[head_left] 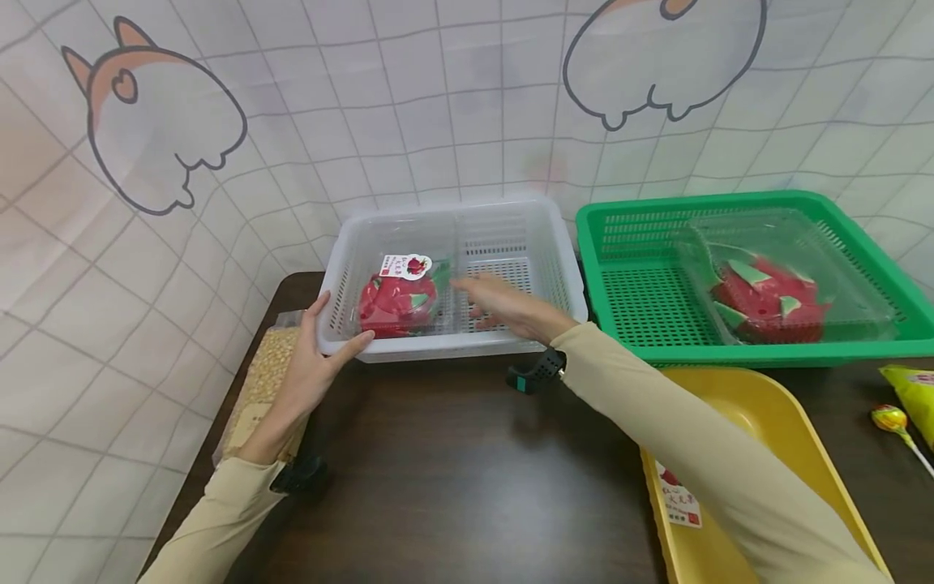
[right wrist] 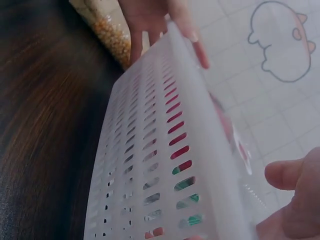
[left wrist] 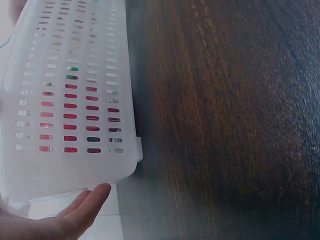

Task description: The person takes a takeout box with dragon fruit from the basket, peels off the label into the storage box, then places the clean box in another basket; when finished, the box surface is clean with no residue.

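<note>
A white slotted basket (head_left: 452, 347) stands against the wall. In its left half sits a clear plastic box (head_left: 445, 235) with red and green dragon fruit (head_left: 397, 304) inside and a fruit label on its lid. My left hand (head_left: 317, 349) rests at the basket's front left corner, thumb on the front rim; in the left wrist view its straight fingers (left wrist: 90, 207) lie at the end wall. My right hand (head_left: 511, 304) reaches over the front rim into the basket, fingertips at the box's right edge. Its thumb (right wrist: 285, 175) stands apart from the other fingers.
At right, a green basket (head_left: 715, 353) holds another clear box (head_left: 861, 304) of dragon fruit. In front of it is a yellow tray (head_left: 766, 414) with a label card (head_left: 679, 499), partly under my right sleeve. A bag of corn kernels (head_left: 263, 373) lies at left; a lollipop (head_left: 890, 419) lies far right.
</note>
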`<state>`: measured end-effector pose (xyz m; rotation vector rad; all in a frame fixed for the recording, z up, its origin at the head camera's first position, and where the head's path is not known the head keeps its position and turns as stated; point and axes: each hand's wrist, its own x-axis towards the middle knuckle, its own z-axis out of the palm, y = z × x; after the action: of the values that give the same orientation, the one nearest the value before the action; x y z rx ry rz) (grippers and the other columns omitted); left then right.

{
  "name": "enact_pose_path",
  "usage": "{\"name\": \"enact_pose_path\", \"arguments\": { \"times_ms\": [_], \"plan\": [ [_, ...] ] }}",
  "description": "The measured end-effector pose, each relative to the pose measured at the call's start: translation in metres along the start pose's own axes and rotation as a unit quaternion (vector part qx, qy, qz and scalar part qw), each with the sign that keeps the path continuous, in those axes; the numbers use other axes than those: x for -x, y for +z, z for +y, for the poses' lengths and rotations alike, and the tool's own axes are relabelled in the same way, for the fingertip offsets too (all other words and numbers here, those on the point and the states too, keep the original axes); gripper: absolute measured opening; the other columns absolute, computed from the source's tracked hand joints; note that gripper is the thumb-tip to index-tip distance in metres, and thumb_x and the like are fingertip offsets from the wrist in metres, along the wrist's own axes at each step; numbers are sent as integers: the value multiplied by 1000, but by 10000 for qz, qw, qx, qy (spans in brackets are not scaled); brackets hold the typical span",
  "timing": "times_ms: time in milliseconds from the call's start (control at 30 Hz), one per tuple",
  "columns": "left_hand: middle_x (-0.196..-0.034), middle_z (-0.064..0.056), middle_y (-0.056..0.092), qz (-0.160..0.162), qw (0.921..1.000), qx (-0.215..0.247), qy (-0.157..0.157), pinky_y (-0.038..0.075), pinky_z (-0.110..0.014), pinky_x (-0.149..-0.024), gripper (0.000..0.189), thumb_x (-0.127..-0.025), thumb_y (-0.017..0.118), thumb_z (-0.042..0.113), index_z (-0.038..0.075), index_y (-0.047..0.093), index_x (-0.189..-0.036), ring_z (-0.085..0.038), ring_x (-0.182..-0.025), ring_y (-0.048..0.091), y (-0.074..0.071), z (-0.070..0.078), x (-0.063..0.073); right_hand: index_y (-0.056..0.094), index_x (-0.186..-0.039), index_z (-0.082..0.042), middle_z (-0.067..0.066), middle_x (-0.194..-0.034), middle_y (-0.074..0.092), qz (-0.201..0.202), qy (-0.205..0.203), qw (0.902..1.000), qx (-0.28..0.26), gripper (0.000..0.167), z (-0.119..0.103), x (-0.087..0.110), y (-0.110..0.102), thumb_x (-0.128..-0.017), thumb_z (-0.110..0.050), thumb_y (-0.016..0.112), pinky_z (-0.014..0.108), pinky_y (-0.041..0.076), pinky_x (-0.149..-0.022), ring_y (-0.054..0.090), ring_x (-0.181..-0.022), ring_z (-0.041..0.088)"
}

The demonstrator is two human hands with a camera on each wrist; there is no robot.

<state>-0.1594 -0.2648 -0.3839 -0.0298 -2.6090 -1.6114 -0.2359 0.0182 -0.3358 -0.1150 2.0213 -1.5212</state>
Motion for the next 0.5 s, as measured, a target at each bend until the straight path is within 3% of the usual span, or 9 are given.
{"name": "enact_pose_path", "arguments": {
  "times_ms": [333, 500],
  "plan": [
    [-167, -18, 21, 74, 9999, -57, 38, 27, -66, -120, 97, -95, 74, 26, 14, 11, -168, -41, -148, 29, 0, 0, -1, 16, -166, -1, 16, -172, 18, -139, -128, 9997, 122, 71, 5, -10, 3, -113, -45, 35, 53, 38, -119, 35, -150, 39],
    [-166, -19, 23, 65, 9999, -68, 48, 29, -67, -119, 96, -95, 74, 26, 14, 12, -168, -42, -146, 31, 1, 0, -1, 28, -160, 1, 20, -162, 35, 281, -510, 9968, 548, 70, 4, -7, 6, -112, -48, 40, 53, 37, -117, 39, -145, 34]
  ]
}}
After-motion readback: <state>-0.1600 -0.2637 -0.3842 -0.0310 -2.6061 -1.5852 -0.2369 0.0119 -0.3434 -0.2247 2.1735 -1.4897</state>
